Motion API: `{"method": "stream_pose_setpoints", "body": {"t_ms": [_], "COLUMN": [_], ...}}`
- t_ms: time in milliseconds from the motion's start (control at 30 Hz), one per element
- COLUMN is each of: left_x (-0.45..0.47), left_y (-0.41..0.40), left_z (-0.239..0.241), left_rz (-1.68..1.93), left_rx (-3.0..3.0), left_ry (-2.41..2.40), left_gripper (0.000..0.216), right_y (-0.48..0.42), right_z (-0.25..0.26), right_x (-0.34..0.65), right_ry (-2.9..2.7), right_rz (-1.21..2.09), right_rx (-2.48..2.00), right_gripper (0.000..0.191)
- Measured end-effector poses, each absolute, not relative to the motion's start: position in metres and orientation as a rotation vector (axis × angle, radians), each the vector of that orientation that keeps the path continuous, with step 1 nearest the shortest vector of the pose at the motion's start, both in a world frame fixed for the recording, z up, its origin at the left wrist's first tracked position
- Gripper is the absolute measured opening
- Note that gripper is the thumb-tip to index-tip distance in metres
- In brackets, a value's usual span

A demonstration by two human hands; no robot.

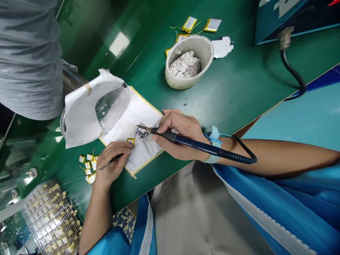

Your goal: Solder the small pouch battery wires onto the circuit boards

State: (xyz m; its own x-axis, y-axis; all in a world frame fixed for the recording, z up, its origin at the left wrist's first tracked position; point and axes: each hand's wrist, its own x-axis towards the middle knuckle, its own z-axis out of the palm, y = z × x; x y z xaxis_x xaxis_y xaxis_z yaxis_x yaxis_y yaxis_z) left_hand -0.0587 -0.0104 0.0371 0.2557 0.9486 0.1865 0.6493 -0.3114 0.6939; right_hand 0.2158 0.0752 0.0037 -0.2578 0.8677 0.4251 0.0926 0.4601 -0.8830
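My right hand (183, 132) is closed around a soldering iron (195, 142), its cord looping back past the wrist. The iron's tip lies over a small circuit board (142, 133) on a white sheet (143, 113) edged with yellow tape. In my left hand (113, 163) a pair of thin metal tweezers (114, 161) is gripped, the points toward a small yellow-edged battery (130, 141). That battery lies just left of the board; whether the tweezers touch it I cannot tell.
A pale pot (171, 79) of silvery shavings stands beyond my hands, larger batteries (189, 24) behind it. A clear round cover with white paper (79, 124) sits at the left. Small batteries (89, 164) and a filled plastic tray (53, 219) lie nearer. A box (271, 24) with a cable stands far right.
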Motion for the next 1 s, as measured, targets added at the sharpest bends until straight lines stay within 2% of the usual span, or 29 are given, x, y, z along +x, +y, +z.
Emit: {"method": "stream_pose_setpoints", "body": {"t_ms": [200,333,500,1000], "left_x": [-0.05,-0.023,-0.006,-0.006], "left_y": [-0.005,0.004,0.01,0.011], "left_z": [0.035,0.021,0.005,0.006], "left_rz": [0.992,1.22,1.134,1.11], "left_rx": [1.912,1.715,1.49,1.504], "left_ry": [1.552,1.878,2.182,2.208], "left_gripper": [0.009,0.012,0.025,0.021], "right_y": [0.076,0.076,0.077,0.077], "right_z": [0.004,0.004,0.006,0.007], "right_x": [0.215,0.215,0.217,0.217], "right_ry": [-1.658,-1.632,-1.695,-1.813], "right_rz": [0.917,0.914,0.947,0.956], "right_rx": [-0.818,-0.822,-0.861,-0.892], "right_gripper": [0.022,0.022,0.022,0.02]}}
